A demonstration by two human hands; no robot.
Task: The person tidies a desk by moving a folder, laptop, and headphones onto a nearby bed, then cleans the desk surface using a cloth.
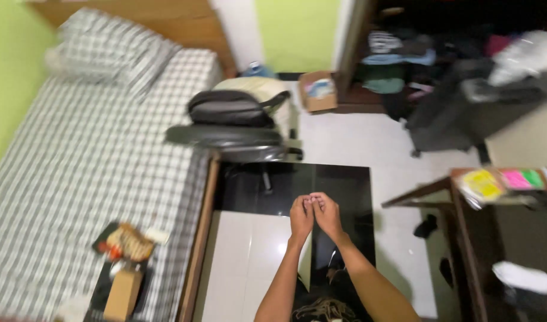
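1. Two bare forearms rise from the bottom edge of the view, with no sleeves showing on either one.
2. The left hand (301,218) and right hand (327,214) wear no gloves.
3. No watch or bracelet shows on either wrist.
4. Any rings are too blurred to tell.

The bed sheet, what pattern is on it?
A grey-and-white check pattern on the bed sheet, seen in the head view.
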